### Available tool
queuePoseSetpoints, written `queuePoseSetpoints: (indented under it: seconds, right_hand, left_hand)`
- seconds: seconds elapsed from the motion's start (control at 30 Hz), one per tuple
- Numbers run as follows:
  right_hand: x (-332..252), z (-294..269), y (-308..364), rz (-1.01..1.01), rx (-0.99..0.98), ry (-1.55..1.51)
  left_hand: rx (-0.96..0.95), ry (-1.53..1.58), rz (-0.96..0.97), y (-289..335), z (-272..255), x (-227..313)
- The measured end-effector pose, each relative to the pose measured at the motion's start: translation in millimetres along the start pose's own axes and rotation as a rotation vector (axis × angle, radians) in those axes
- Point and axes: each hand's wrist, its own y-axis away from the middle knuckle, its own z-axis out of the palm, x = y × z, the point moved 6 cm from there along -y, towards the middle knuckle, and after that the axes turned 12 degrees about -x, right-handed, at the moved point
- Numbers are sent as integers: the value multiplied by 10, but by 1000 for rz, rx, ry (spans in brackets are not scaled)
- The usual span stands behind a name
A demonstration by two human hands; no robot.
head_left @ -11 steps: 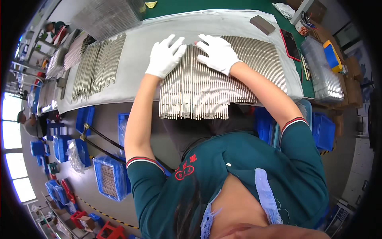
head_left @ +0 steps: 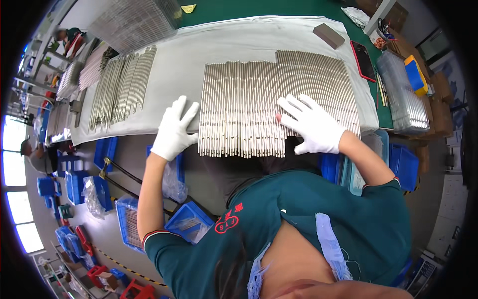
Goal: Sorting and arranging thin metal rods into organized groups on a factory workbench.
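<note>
Thin silvery metal rods lie side by side in a flat sheet on the white cloth. The left part of this sheet hangs past the table's near edge; a second group of rods adjoins it on the right, set farther back. My left hand, in a white glove, is beside the left end of the rods near the table edge, fingers spread. Over the near right part of the rods rests my right hand, also gloved, its fingers apart. Neither hand grips a rod.
More rods lie loosely at the left of the cloth. A grey block, a red-edged phone and clear plastic trays are at the right. A blue bin stands below the table. Another person is at far left.
Both hands have come back from the rods' far ends toward the table's near edge and moved apart. The left rods have slid slightly nearer.
</note>
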Motion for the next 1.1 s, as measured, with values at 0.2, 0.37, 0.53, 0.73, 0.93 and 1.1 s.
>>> queuePoseSetpoints:
  seconds: [0.2, 0.37, 0.53, 0.73, 0.93, 1.1]
  right_hand:
    - [-288, 124, -317, 176, 322, 94]
    - [-371, 100, -389, 148, 424, 18]
    - [-317, -100, -274, -73, 429, -151]
    - [206, -928, -676, -578, 620, -1132]
    - [928, -814, -1891, -500, 492, -1522]
    - [835, -473, -1998, -204, 291, -1180]
  left_hand:
    - [117, 19, 454, -476, 51, 701]
    - [342, 161, 656, -637, 113, 1278]
    - [522, 381, 749, -665, 3, 1477]
    - [695, 604, 425, -991, -891, 1285]
    - [518, 1397, 172, -1966, -1133, 402]
    - [366, 1353, 39, -2024, -656, 16]
